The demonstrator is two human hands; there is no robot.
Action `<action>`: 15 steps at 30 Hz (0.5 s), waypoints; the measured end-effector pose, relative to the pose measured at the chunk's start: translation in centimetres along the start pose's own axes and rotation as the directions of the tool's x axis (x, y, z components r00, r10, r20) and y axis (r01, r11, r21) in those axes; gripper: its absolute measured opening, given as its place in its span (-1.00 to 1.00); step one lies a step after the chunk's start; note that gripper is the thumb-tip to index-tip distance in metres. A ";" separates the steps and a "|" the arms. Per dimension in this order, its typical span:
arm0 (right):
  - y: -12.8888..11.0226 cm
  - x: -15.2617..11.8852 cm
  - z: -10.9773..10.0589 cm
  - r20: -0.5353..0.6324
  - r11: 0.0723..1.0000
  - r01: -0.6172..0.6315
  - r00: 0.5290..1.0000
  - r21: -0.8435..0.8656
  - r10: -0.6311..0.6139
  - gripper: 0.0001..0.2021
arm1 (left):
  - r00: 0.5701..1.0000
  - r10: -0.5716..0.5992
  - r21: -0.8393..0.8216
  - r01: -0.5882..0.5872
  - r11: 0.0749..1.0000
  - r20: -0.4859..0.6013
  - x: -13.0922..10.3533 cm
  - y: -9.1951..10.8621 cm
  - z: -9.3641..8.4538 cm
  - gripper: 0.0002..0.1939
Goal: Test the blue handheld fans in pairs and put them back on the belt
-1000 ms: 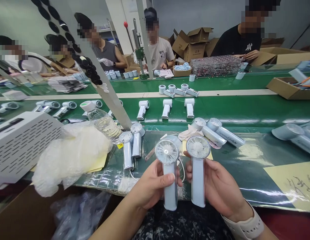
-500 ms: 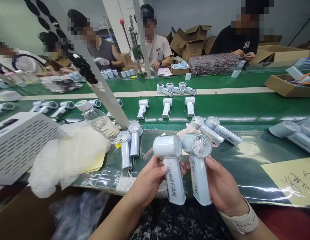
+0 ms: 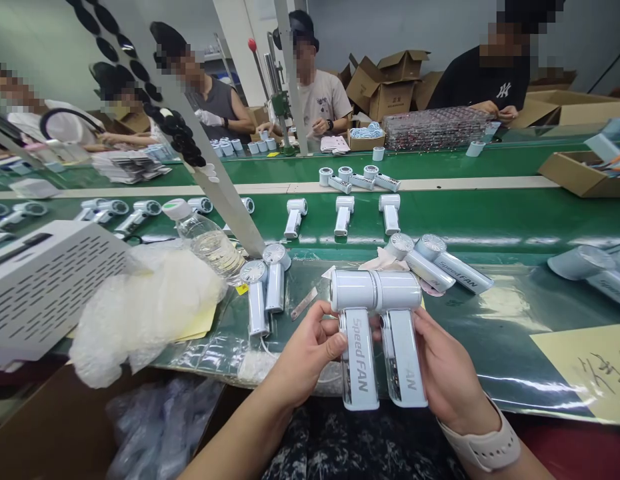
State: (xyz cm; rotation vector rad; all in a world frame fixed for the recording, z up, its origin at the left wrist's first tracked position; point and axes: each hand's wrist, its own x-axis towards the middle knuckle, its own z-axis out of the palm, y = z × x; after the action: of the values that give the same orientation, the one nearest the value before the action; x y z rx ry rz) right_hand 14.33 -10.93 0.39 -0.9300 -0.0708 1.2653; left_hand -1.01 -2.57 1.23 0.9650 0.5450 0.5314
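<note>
Left hand point(image 3: 303, 353) and right hand point(image 3: 443, 370) each grip an upright fan point(image 3: 357, 340), second fan point(image 3: 403, 343); handles run toward 6 o'clock, heads touching.

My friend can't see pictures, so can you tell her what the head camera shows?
A person's left hand and right hand each hold a pale blue handheld fan, the left fan and right fan side by side, heads touching. More fans lie on the green conveyor belt, where other people work across it.

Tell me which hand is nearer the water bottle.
Left. The left hand sits right of and below the water bottle; the right hand is farther right, holding another fan.
</note>
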 end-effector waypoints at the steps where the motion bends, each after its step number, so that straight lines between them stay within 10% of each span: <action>1: 0.0 0.1 0.0 -0.015 1.000 -0.014 1.000 -0.009 0.014 -0.55 | 1.000 -0.016 0.022 0.016 1.000 -0.018 0.0 -0.1 -0.1 -0.48; 15: 0.3 -0.2 0.0 -0.041 0.999 -0.042 0.998 -0.026 0.041 -0.62 | 0.996 -0.076 0.108 0.081 0.991 -0.051 -0.1 -0.6 -1.1 -0.43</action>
State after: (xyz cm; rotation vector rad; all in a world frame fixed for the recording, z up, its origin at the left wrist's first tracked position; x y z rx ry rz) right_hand 13.98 -11.07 0.27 -0.9848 -0.0367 1.2862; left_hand -1.68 -2.30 0.20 1.0334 0.6574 0.4580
